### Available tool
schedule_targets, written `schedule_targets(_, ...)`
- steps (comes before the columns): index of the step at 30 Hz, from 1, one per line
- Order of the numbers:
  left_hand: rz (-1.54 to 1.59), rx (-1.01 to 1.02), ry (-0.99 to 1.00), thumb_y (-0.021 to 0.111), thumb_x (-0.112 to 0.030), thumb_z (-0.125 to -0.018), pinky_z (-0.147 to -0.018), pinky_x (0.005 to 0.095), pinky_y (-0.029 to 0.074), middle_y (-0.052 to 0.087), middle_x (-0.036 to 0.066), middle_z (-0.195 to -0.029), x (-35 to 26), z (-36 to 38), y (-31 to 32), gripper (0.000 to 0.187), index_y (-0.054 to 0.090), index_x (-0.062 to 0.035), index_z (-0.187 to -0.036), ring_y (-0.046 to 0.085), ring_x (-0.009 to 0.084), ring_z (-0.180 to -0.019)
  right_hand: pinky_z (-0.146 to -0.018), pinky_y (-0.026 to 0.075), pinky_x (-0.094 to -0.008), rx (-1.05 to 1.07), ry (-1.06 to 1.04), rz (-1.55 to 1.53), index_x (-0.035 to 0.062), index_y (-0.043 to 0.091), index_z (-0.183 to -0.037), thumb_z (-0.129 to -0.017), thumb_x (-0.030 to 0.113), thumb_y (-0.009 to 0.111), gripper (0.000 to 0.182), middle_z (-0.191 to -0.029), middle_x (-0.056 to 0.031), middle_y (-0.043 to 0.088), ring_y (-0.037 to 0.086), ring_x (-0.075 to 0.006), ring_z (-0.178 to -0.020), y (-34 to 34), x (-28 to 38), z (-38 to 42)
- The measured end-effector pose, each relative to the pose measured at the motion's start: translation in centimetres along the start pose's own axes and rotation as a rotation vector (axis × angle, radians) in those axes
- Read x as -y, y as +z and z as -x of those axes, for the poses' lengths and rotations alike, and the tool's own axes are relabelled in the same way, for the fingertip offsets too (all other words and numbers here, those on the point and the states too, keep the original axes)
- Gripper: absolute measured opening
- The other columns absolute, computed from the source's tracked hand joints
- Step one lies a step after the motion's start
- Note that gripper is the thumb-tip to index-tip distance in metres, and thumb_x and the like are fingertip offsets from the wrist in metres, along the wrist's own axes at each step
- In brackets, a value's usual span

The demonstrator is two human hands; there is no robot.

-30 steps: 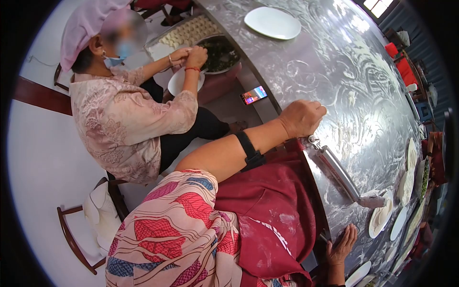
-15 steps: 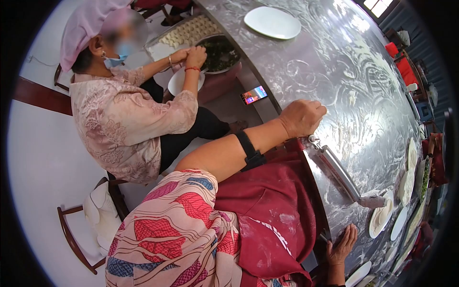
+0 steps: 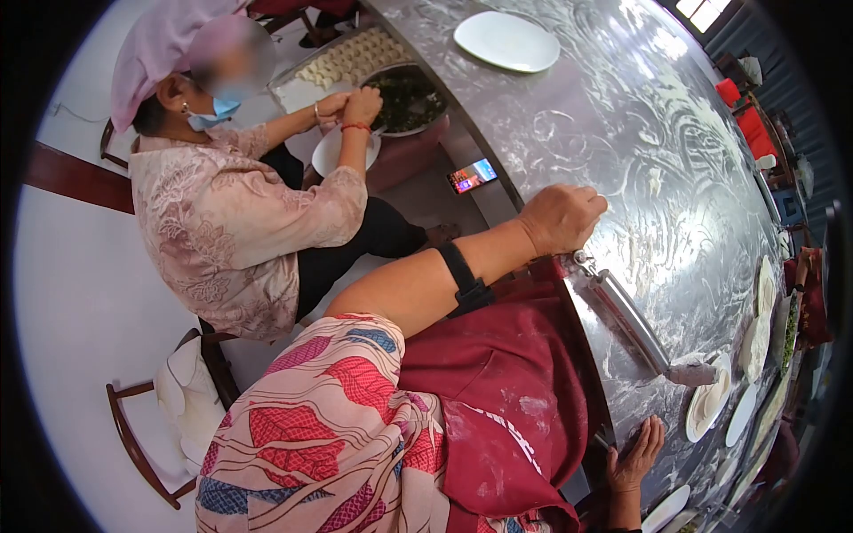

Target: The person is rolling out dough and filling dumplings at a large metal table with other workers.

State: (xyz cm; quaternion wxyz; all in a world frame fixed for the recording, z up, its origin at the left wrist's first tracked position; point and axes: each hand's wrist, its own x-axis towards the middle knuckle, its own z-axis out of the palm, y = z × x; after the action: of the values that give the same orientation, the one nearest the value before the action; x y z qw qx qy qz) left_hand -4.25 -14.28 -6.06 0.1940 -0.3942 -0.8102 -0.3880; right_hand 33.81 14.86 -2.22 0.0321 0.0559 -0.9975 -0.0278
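My left hand [image 3: 562, 220] rests closed by the edge of the floury metal table [image 3: 613, 115], its curled fingers hiding whatever may be in them. Just beside it lies a metal rolling pin [image 3: 629, 322], its flour-coated handle pointing away from that hand. Lower down, my right hand [image 3: 635, 457] lies flat and open, palm down on the tabletop, touching no other object. Beyond the rolling pin sits a plate [image 3: 700, 430] stacked with pale round wrappers. My dark red apron [image 3: 506, 391] has flour smudges on it.
A co-worker [image 3: 240, 204] sits at upper left, both hands together near a bowl of dark green filling [image 3: 409, 99]. Behind it is a tray of dumplings [image 3: 351, 60]. A white oval plate [image 3: 506, 42] and a phone [image 3: 472, 177] lie farther up.
The co-worker's head has turned slightly and their hands have shifted a little. Neither of my hands has moved.
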Motion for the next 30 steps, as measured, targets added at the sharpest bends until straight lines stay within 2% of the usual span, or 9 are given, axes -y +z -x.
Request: schedule_targets(30,0.0,-0.007,0.003,0.059,-0.014,-0.078,-0.067,0.0402,0.048,0.054,0.011,-0.077,-0.09,-0.08,-0.07,0.011,0.055,-0.0054,-0.083,0.059,0.0306,-0.074,-0.105,0.027,-0.054,-0.005,-0.008,0.0,-0.008,0.032,-0.135,-0.087,0.049,0.048,0.077,-0.135,-0.0265,0.038,0.035,-0.0466,-0.126,-0.16,0.07,-0.14)
